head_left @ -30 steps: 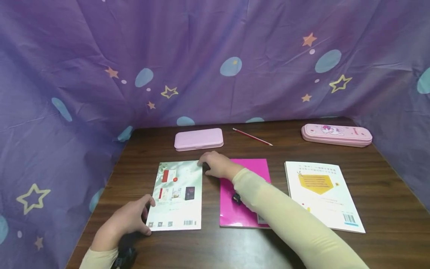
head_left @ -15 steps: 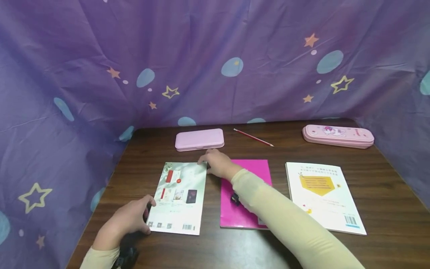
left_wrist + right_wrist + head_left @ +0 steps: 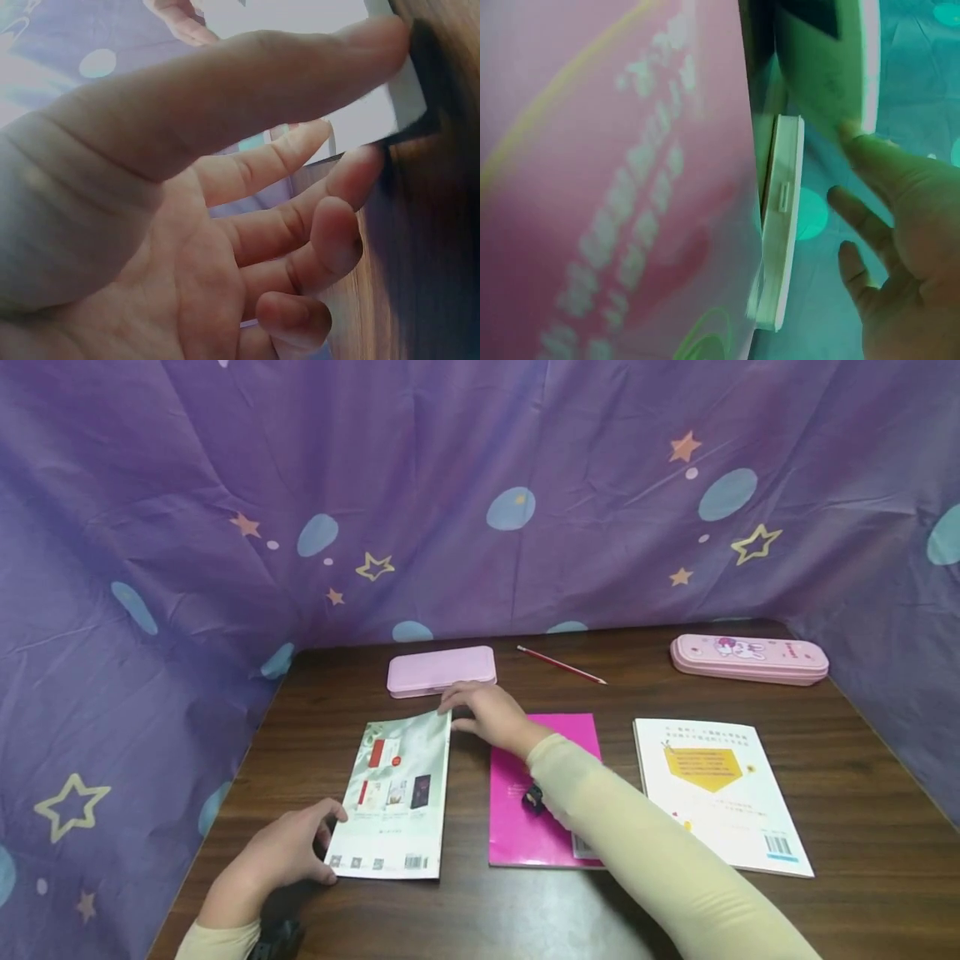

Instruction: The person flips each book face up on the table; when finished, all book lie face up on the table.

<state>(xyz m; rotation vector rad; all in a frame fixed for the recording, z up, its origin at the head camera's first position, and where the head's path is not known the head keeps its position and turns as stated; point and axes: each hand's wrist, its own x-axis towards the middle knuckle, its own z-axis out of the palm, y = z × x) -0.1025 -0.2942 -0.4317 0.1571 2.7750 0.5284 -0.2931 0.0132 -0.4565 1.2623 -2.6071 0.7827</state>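
Observation:
A thin pale-green and white booklet point(image 3: 390, 835) lies at the left of the table, its right side raised and bent up. At its far right corner my right hand point(image 3: 491, 718) pinches the cover between thumb and fingers. In the right wrist view, a fingertip of the right hand point(image 3: 922, 240) meets the corner of the lifted booklet point(image 3: 825, 75). My left hand point(image 3: 288, 852) rests against the booklet's near left edge, fingers loosely bent. The left wrist view has the left thumb point(image 3: 300, 75) across the booklet's corner point(image 3: 364, 120), with the other fingers beside it.
A magenta book point(image 3: 532, 827) lies partly under my right forearm; a white book point(image 3: 720, 814) is farther right. Behind them are a plain pink case point(image 3: 442, 668), a red pencil point(image 3: 562, 665) and a pink pencil case with a cartoon rabbit point(image 3: 750, 658). A purple curtain point(image 3: 450, 568) backs the table.
My right hand has risen slightly, lifting the booklet's right side from flat to bent upward. The booklet first shifted a little to the right. My left hand has stayed at its edge.

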